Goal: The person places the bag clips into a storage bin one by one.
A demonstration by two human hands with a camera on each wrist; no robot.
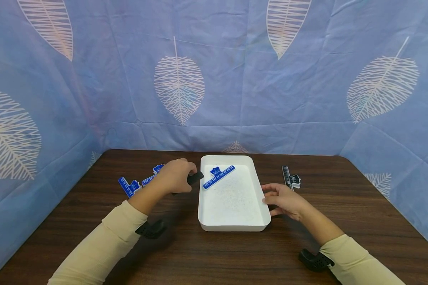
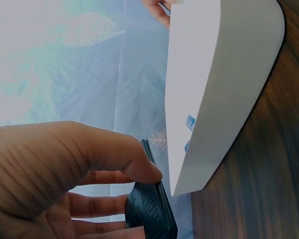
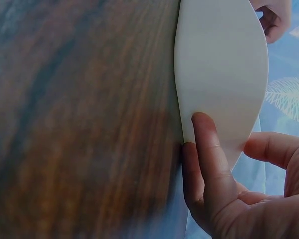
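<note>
Clip (image 1: 195, 178) slants in left hand (image 1: 177, 175); long axis seemingly toward tray (image 1: 235, 206).

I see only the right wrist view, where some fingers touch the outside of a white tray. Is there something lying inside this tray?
Observer: Yes, in the head view one blue clip with a piano-key pattern lies in the far left part of the white tray.
Operator: Thank you. At the upper right edge of my picture I see a part of the left hand. Does it hold something?
Observer: Yes, the left wrist view shows it holding a black object, seemingly a clip, between the thumb and the fingers.
</note>
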